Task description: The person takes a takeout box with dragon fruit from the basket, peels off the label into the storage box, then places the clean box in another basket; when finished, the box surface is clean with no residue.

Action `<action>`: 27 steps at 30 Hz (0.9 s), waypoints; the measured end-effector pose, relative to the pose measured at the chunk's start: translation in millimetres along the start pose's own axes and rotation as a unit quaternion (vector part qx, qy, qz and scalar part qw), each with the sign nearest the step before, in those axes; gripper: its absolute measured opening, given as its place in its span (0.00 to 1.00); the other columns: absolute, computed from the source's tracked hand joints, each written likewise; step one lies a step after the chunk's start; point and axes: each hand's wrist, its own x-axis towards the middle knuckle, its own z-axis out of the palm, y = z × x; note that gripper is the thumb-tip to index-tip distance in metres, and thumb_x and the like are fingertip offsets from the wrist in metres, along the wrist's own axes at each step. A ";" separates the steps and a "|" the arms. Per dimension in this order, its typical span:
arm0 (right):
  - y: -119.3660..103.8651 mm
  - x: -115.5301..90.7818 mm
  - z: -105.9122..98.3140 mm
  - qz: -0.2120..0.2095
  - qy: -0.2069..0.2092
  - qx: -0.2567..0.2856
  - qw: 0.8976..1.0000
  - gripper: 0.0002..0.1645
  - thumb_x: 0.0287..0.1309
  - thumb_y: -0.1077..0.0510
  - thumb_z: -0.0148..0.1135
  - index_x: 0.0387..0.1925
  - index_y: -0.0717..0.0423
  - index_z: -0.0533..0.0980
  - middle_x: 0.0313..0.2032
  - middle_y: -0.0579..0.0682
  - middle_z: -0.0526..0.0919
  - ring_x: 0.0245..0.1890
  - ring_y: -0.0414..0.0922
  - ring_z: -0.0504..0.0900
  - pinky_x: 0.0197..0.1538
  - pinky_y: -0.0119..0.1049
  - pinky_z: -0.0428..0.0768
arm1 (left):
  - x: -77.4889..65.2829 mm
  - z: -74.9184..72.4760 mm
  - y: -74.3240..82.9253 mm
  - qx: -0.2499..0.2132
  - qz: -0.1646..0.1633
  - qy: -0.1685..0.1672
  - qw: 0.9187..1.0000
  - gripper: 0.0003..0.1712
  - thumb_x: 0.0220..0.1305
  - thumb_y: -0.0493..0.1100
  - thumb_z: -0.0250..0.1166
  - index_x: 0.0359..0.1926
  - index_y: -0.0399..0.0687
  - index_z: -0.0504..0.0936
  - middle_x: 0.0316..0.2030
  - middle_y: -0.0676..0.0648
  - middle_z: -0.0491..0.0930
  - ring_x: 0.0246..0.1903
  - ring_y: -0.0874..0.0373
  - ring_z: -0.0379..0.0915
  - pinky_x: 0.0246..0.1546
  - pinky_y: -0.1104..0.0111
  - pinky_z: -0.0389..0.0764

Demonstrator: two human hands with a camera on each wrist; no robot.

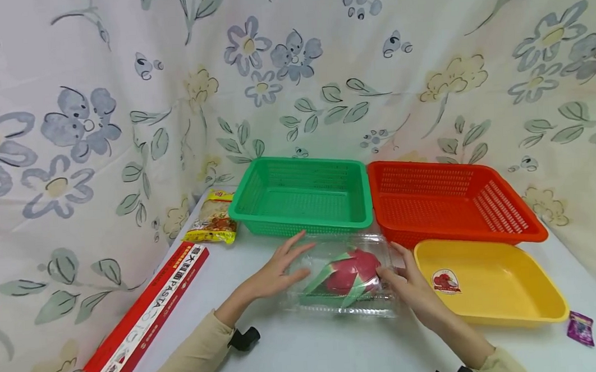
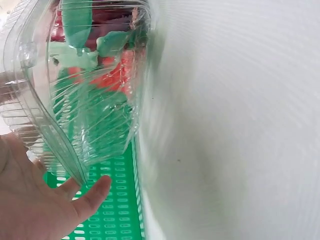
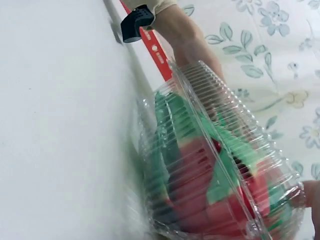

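A clear plastic clamshell container (image 1: pixel 304 305) lies on the table in the head view, its ribbed lid over the base. Inside is a red and green dragon fruit (image 1: pixel 355 270), which looks like a model. My left hand (image 1: pixel 277 272) rests at the container's left side with thumb and fingers spread and straight. On the right side, my right hand (image 1: pixel 419 292) holds the container by its edge, thumb on the lid and fingers along the outside. In the right wrist view the closed lid (image 3: pixel 220 105) hides most of my left fingers.
Behind the container stand a green basket (image 1: pixel 300 222) and a red basket (image 1: pixel 396 226). A yellow tray (image 1: pixel 500 276) sits at the right, beside a small purple packet (image 1: pixel 581 328). Leftward lie a red pasta box (image 1: pixel 145 315) and a yellow food bag (image 1: pixel 214 218).
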 end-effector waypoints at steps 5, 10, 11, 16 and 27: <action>5.3 1.5 1.0 -0.012 -0.012 0.010 1.000 0.48 0.69 0.49 0.55 0.78 0.40 0.37 0.72 0.62 0.49 0.65 0.63 0.64 0.62 0.59 0.71 | 2.0 -7.2 9.5 0.032 -0.004 -0.007 0.999 0.34 0.71 0.54 0.56 0.74 0.52 0.63 0.77 0.42 0.43 0.74 0.41 0.41 0.65 0.37 0.55; 8.6 4.3 4.7 -0.018 -0.013 0.011 1.000 0.50 0.69 0.49 0.55 0.78 0.38 0.34 0.75 0.60 0.39 0.67 0.64 0.61 0.64 0.63 0.65 | 7.7 -28.0 20.1 0.039 -0.032 -0.011 0.999 0.29 0.72 0.52 0.56 0.70 0.48 0.70 0.74 0.44 0.57 0.71 0.44 0.55 0.64 0.44 0.64; 9.7 5.0 6.5 -0.018 -0.012 0.014 1.000 0.50 0.69 0.49 0.55 0.78 0.39 0.34 0.74 0.60 0.40 0.67 0.64 0.60 0.65 0.64 0.63 | 8.7 -33.1 20.9 0.032 -0.040 0.002 0.999 0.27 0.73 0.51 0.56 0.68 0.47 0.72 0.71 0.44 0.63 0.69 0.45 0.60 0.63 0.46 0.67; 13.8 7.6 9.4 -0.008 -0.014 0.031 0.999 0.52 0.68 0.51 0.54 0.78 0.44 0.32 0.74 0.62 0.40 0.70 0.64 0.48 0.67 0.67 0.54 | 19.6 -61.4 22.9 -0.020 -0.080 0.169 0.982 0.16 0.72 0.42 0.57 0.53 0.39 0.83 0.49 0.40 0.83 0.46 0.47 0.81 0.45 0.53 0.80; 13.9 10.6 10.9 0.016 -0.013 0.024 1.000 0.49 0.71 0.48 0.50 0.78 0.45 0.31 0.76 0.61 0.32 0.73 0.65 0.34 0.67 0.71 0.41 | 43.6 -85.2 -20.4 0.135 -0.171 0.339 0.915 0.27 0.63 0.53 0.62 0.60 0.46 0.79 0.66 0.36 0.66 0.65 0.39 0.61 0.61 0.43 0.66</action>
